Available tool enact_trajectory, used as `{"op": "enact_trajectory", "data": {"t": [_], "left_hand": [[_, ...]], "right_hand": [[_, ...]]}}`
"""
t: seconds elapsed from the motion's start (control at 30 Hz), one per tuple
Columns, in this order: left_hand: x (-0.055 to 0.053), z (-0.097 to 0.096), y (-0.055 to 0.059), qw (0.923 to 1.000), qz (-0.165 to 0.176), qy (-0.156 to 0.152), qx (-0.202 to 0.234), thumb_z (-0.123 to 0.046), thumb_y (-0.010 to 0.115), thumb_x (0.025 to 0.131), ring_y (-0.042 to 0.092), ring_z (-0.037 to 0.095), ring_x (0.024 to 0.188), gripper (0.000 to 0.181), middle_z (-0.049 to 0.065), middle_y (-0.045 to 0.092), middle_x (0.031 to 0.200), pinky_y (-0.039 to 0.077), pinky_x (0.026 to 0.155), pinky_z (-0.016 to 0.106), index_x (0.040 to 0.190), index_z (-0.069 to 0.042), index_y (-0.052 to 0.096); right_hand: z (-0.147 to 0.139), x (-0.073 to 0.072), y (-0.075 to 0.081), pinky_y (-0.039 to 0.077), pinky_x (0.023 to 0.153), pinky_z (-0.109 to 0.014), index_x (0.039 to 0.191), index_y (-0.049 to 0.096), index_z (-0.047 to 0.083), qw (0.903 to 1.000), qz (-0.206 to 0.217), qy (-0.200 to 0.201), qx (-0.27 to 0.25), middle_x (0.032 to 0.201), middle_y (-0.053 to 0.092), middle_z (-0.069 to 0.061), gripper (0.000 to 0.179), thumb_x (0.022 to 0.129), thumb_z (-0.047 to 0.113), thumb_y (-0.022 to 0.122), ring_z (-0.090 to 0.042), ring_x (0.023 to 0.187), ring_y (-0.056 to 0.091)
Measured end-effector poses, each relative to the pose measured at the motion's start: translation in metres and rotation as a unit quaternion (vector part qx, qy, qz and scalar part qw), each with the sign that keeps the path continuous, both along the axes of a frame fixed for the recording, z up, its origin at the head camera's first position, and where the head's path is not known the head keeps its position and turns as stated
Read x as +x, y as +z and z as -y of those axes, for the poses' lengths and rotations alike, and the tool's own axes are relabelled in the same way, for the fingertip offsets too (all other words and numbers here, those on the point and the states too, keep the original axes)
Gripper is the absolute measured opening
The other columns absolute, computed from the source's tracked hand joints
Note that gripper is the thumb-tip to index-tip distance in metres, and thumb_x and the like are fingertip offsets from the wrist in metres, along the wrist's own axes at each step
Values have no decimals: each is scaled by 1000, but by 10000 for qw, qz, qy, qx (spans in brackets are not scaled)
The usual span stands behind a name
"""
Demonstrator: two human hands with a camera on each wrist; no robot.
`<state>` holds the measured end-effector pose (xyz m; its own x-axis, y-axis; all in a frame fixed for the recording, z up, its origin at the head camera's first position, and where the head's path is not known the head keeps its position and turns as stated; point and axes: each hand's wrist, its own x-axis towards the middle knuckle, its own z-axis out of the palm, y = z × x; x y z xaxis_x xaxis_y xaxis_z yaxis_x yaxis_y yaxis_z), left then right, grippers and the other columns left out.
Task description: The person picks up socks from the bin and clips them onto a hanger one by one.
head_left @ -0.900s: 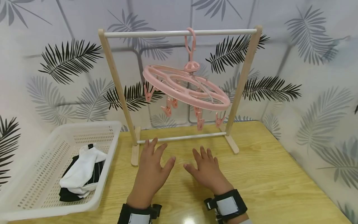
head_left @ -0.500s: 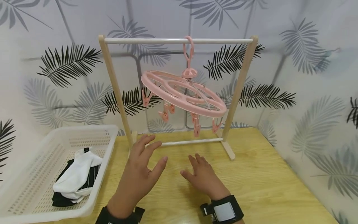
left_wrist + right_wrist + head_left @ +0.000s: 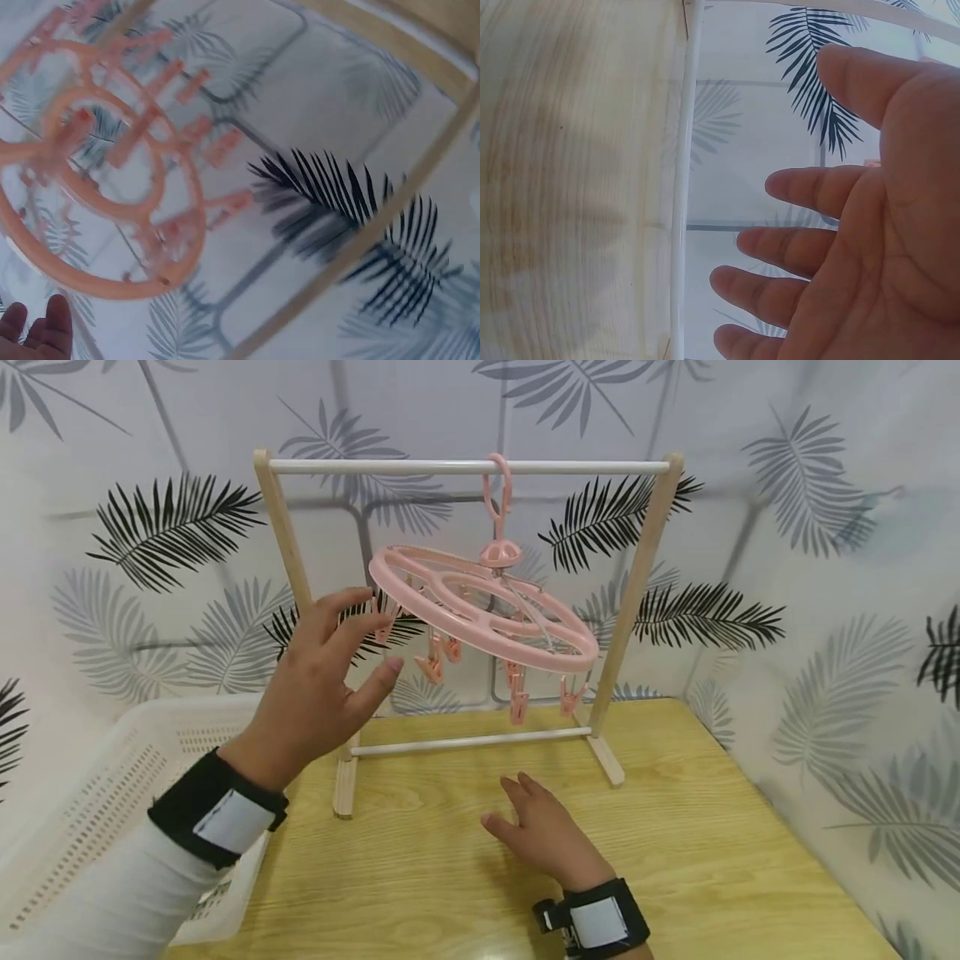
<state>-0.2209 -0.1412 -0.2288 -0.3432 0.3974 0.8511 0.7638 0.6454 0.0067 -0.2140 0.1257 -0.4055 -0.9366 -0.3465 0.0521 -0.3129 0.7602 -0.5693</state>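
A pink round clip hanger (image 3: pixel 480 610) hangs tilted, its left side higher, by its hook from the top bar of a small wooden rack (image 3: pixel 637 585). Several pink clips (image 3: pixel 519 706) dangle below its ring. My left hand (image 3: pixel 318 677) is raised by the ring's left edge, fingers spread and holding nothing, with its fingertips near a clip (image 3: pixel 382 627) there. In the left wrist view its fingertips (image 3: pixel 56 322) show just below the ring. My right hand (image 3: pixel 551 831) hovers low over the table, fingers extended and palm bare in the right wrist view.
A white plastic basket (image 3: pixel 82 827) stands at the left, partly covered by my left arm, which hides most of its inside. The yellow wood-grain table (image 3: pixel 675 843) carries the rack. Behind hangs a leaf-patterned cloth (image 3: pixel 810 635).
My left hand has risen from low over the table, up and left, to the hanger's left edge. The right hand stays about where it was. The hanger keeps its tilt.
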Motion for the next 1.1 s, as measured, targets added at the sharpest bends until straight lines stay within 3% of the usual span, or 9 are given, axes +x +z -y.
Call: {"op": "enact_trajectory", "data": {"t": [0.2,0.3,0.43,0.67,0.83,1.1], "left_hand": [[-28,5,30,9958,-354,121,-837,-25,55,91,32,35,127,41,23,41,134,36,99,54,125,-3,54],[-39,3,38,9936,-90,147,-1118,-28,51,95,27,33,131,42,21,39,138,31,104,54,131,-7,50],[-49,2,39,9907,395,97,-1295,-29,46,97,25,30,132,42,18,38,140,32,104,53,134,-9,47],[-53,2,34,9868,883,-76,-1353,-26,49,97,33,31,127,32,17,48,130,34,103,51,121,-5,56],[-51,-3,32,9841,987,-92,-1472,-30,53,96,40,30,120,30,14,53,123,39,99,50,113,-7,60],[-44,-12,25,9860,1045,-193,-1288,-32,56,94,46,29,110,31,14,57,116,43,93,49,109,-6,62]], "right_hand": [[-1,0,3,32,102,-60,142,38,4,10000,3,31,9,147,31,-25,69,93,50,50,-39,131,29],[-3,-1,2,32,102,-61,142,39,3,10000,16,31,-5,147,31,-26,67,93,47,51,-40,131,30],[-3,0,2,33,102,-61,141,39,3,10000,37,58,-54,146,31,-26,67,93,47,51,-41,130,30],[0,0,1,34,102,-60,141,40,4,10000,13,74,-38,146,32,-25,68,92,51,50,-40,129,32],[0,0,1,34,102,-59,141,40,4,10000,-40,28,53,146,32,-25,69,92,51,50,-40,129,32],[-2,0,2,33,102,-60,141,39,3,9999,75,72,0,147,31,-26,70,92,52,50,-41,129,32]]}}
